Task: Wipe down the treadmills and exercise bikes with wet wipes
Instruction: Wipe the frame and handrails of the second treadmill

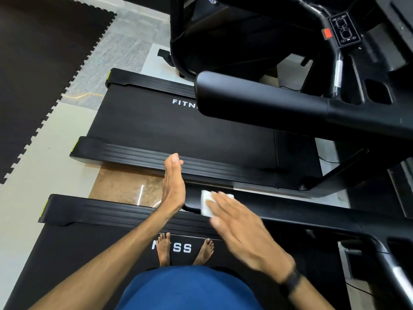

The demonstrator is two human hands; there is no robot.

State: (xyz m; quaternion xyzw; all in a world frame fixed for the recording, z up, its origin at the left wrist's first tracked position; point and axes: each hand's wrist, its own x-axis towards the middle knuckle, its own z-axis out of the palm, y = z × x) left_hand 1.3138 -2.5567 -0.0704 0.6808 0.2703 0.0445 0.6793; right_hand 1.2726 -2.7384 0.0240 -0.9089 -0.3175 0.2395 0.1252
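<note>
The head view, the only one, looks steeply down on two treadmills standing side by side. The person stands barefoot, two feet [185, 249] showing, on the belt of the near treadmill [89, 247], where the white letters "NESS" can be read. The far treadmill [178, 124] lies across a strip of brown tiled floor [125, 186] and shows the letters "FITN" on its belt.

One wet wipe [206, 203], white and folded, lies on the near treadmill's black handrail [290, 220], close to its rounded end. The right hand [241, 229] presses on it with fingers straight and spread, flat over the wipe rather than curled round it; the hand is blurred. A black band [290, 285] sits on that wrist.

The left hand [173, 182] hangs in the air just left of the handrail end, edge-on, fingers straight and pressed together, holding nothing and touching nothing that can be made out.

The far treadmill's thick black handrail [257, 104] crosses the upper right, leading toward a console with one red tab [327, 33] and a small control panel [344, 30]. A black interlocking foam mat [40, 74] covers the floor at upper left. Blue clothing [190, 289] fills the bottom edge.
</note>
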